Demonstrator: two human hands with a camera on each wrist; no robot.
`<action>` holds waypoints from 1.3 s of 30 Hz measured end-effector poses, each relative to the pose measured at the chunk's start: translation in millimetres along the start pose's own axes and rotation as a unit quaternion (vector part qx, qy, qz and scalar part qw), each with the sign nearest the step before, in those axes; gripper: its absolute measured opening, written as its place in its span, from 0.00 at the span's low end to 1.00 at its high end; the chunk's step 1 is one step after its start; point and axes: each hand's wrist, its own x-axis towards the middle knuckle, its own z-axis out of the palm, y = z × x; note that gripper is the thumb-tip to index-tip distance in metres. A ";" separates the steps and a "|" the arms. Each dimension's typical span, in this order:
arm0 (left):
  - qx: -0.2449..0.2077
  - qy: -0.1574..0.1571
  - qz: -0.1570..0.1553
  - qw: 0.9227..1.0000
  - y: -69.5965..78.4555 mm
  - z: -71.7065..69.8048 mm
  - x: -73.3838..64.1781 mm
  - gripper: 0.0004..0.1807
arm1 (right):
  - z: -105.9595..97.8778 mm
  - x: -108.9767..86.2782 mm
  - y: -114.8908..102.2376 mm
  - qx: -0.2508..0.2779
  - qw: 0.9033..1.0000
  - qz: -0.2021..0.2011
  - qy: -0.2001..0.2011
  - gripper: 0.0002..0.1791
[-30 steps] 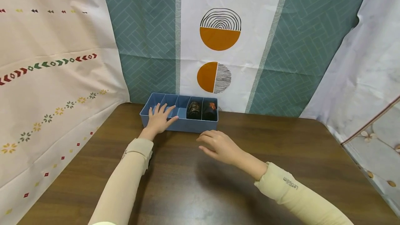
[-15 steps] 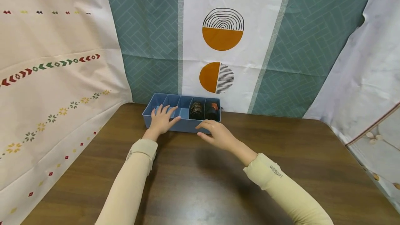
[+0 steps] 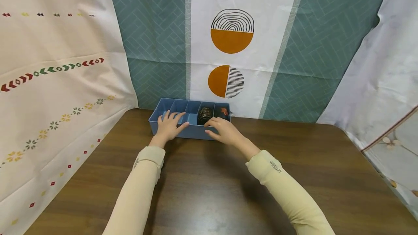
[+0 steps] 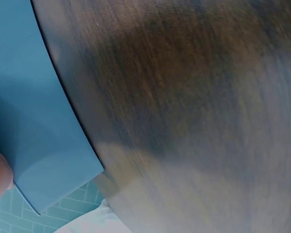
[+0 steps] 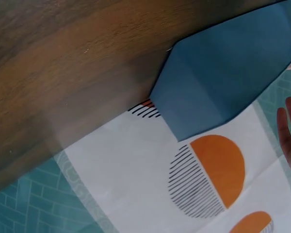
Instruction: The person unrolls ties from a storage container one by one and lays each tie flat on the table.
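Observation:
A blue divided box (image 3: 192,131) stands at the back of the table, also seen as a blue wall (image 4: 43,111) in the left wrist view. My left hand (image 3: 167,128) lies over its front rim at the left end, fingers spread. My right hand (image 3: 226,131) hovers at the front rim near the right end, fingers loosely bent, nothing in them. Below its fingertips, the two right compartments hold a dark rounded thing with a brownish-gold pattern (image 3: 204,114) and a black one with an orange-red leaf-like mark (image 3: 224,111). The right hand partly covers the black one.
A brown wooden table (image 3: 202,191) spreads before the box. Behind it hangs a green and white patterned cloth (image 3: 156,39). Cream cloth (image 3: 65,82) closes off the left side and whitish cloth (image 3: 385,75) the right.
My right hand has moved forward and slightly up to the box's front rim, over the right compartments. The left hand has stayed at the left end. The head view has shifted slightly.

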 end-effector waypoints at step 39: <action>-0.012 -0.012 -0.013 1.000 2.6 -1.6 0.2 0.34 | 16.2 72.4 37.0 -0.119 0.984 0.038 -0.130 0.20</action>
